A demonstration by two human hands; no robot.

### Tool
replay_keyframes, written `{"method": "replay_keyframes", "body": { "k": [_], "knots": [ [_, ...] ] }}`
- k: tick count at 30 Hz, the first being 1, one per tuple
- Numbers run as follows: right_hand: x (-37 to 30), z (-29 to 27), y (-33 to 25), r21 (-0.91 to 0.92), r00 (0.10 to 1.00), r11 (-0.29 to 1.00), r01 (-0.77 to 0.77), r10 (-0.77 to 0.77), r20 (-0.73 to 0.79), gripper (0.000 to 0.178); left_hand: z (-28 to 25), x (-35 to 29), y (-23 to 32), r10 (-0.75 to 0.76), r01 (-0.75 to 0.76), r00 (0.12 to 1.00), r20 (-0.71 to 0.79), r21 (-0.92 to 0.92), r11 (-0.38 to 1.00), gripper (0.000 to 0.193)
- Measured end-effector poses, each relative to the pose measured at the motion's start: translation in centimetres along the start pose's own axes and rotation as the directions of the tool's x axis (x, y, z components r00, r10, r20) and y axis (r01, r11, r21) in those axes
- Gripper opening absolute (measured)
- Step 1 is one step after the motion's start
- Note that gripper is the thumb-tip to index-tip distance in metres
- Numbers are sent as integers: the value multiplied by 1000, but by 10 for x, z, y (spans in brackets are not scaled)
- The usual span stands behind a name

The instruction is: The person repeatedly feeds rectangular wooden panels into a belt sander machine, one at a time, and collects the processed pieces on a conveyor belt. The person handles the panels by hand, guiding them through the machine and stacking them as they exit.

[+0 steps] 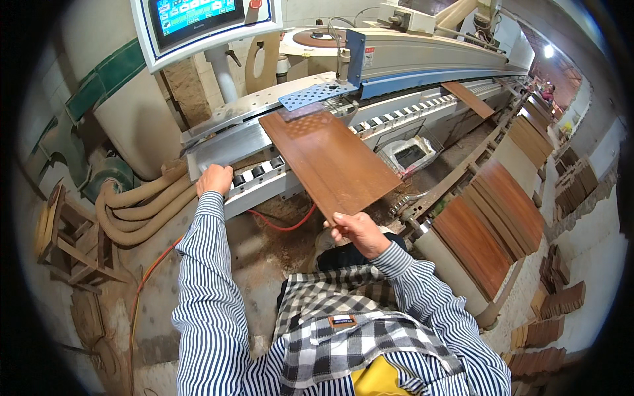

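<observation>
A flat brown wooden board point(333, 162) lies at a slant, its far end on the edge-banding machine under the blue perforated plate point(317, 94). My right hand point(360, 234) pinches its near corner, thumb on top and fingers below. The near part of the board sticks out past the roller track point(259, 173). My left hand point(214, 179) is closed at the left end of the machine's metal bed point(228, 148), beside the black-and-white rollers. Its curled fingers partly hide whatever they may hold.
Another brown board point(467, 99) lies farther down the machine. Stacked boards point(492, 218) rest on a roller conveyor at right. A lined basket point(409, 155) sits below the track. At left are thick hoses point(142, 211), a wooden stool point(72, 244) and an orange cable point(142, 290). A control screen point(198, 20) stands above.
</observation>
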State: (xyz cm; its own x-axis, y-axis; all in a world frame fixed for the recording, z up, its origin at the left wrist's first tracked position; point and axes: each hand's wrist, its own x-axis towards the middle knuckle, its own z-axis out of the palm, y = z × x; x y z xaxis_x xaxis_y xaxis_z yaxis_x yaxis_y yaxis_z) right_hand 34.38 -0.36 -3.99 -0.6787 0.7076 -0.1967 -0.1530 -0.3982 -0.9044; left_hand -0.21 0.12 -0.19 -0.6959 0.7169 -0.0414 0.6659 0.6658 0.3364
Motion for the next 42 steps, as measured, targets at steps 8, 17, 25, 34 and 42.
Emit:
{"method": "replay_keyframes", "body": {
  "k": [8, 17, 25, 34, 42],
  "knots": [
    [26, 25, 4, 49, 996, 999, 18, -14, -86, 30, -1, -3, 4, 4, -4, 1000, 8, -3, 1000, 42],
    [25, 15, 1, 24, 981, 996, 91, -86, -175, 32, -2, -4, 4, 3, -3, 1000, -6, 9, 1000, 41],
    [25, -12, -11, 41, 957, 992, 123, -108, -270, 32, -2, -2, 2, 4, -4, 1000, 8, 11, 1000, 40],
    [26, -36, -23, 23, 923, 989, 145, -126, -363, 30, -3, -4, 5, 0, 0, 1000, -5, 18, 1000, 42],
    [27, -84, -45, -7, 848, 989, 145, -128, -514, 31, 0, -2, 2, 7, -6, 1000, -12, 22, 1000, 41]
  ]
}}
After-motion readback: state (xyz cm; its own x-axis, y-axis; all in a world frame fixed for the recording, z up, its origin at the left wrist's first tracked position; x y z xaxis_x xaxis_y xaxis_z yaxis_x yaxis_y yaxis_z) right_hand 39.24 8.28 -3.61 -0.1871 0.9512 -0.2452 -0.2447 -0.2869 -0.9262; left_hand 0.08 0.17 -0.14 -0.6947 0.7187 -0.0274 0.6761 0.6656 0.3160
